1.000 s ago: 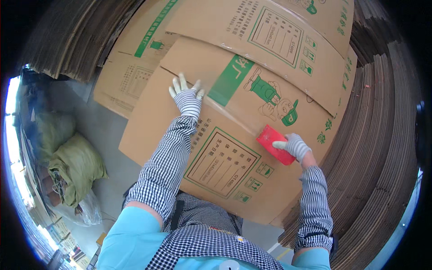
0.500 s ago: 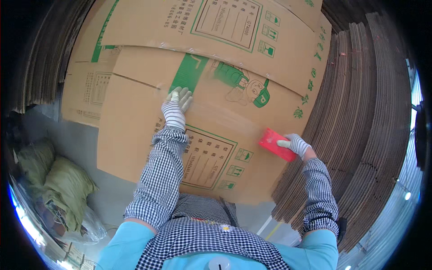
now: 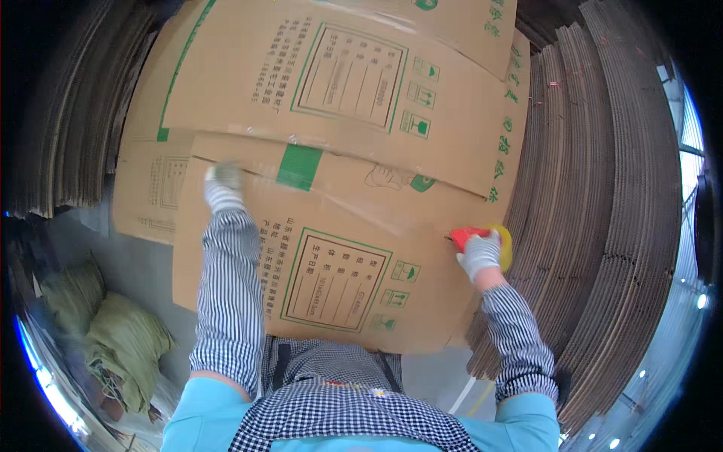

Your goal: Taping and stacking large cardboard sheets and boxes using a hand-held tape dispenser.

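A large brown cardboard carton (image 3: 429, 301) with green printing lies in front of me, its long flap edge crossing it from left to right. My right hand (image 3: 480, 255), in a pale glove, is closed round a red tape dispenser (image 3: 465, 237) with a yellow roll (image 3: 506, 247) beside the fingers, over the carton's right side. A shiny strip of clear tape (image 3: 361, 209) runs along the carton toward that hand. At the carton's left end, my gloved left hand (image 3: 224, 188) is over the flap; its fingers are smeared by motion.
Another printed carton (image 3: 452, 98) lies directly beyond. Tall stacks of flat cardboard stand close on the right (image 3: 580, 188) and at the far left (image 3: 68, 128). Green woven sacks (image 3: 124, 339) lie on the grey floor (image 3: 162, 279) at the lower left.
My left hand has moved left from the green stripe to the carton's left end. My right hand has turned the tape dispenser, so its yellow roll shows. The cartons sit slightly differently in view.
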Motion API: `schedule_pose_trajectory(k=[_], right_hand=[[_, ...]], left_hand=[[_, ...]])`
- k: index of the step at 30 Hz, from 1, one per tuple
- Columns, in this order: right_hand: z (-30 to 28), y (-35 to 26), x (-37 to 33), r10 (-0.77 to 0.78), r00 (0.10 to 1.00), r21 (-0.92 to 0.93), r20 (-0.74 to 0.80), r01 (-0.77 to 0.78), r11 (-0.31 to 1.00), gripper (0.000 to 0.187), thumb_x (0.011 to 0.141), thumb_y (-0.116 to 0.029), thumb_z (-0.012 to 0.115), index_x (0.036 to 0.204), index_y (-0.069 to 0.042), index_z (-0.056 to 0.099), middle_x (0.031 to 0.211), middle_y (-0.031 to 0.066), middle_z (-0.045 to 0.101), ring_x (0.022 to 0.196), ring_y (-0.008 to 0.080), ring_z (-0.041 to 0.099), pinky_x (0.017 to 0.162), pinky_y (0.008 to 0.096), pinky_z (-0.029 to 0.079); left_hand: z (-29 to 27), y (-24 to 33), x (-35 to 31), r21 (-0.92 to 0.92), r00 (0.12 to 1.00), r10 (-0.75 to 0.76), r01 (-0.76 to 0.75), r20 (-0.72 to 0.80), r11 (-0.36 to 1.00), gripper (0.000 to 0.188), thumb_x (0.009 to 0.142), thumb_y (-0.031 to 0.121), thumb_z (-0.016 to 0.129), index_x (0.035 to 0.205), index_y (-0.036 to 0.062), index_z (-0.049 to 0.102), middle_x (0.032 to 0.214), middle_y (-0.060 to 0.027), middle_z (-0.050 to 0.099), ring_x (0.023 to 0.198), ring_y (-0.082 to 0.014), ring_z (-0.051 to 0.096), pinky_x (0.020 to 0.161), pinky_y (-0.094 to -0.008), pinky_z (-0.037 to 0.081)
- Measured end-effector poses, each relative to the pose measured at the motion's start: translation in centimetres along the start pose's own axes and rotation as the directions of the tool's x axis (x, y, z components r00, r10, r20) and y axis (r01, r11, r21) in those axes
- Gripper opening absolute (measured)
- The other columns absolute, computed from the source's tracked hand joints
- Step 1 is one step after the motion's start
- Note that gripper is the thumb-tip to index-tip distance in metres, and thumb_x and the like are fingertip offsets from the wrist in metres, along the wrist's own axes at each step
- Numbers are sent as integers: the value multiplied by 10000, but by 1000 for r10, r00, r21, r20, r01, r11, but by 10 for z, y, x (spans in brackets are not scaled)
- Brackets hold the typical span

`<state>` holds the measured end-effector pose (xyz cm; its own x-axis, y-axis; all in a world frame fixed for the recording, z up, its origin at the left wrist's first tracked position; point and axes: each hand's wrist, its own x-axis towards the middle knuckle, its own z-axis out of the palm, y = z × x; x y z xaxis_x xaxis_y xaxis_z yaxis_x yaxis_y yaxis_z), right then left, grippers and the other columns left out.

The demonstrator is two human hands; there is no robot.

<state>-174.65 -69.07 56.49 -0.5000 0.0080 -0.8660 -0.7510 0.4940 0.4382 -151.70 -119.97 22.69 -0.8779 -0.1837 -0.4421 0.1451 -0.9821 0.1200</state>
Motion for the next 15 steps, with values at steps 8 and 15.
schedule_pose_trajectory(k=[8, 15], right_hand=[[154, -97, -99, 273, 930, 705, 247, -366, 608, 788, 778, -721, 589, 1067, 5, 688, 990, 261, 696, 973, 388, 673, 886, 446, 516], [176, -92, 134, -54, 871, 858, 488, -467, 213, 757, 788, -688, 637, 1049, 19, 697, 899, 227, 713, 901, 366, 692, 810, 423, 533]], left_hand=[[112, -162, 43, 839, 946, 6, 284, -324, 464, 610, 994, 425, 495, 1495, 119, 332, 1457, -103, 478, 1422, -283, 327, 1208, -445, 227], [93, -137, 267, 965, 984, 143, -133, 102, 227, 443, 1031, 293, 489, 1420, 86, 441, 1380, -89, 534, 1274, -210, 479, 1119, -314, 380]])
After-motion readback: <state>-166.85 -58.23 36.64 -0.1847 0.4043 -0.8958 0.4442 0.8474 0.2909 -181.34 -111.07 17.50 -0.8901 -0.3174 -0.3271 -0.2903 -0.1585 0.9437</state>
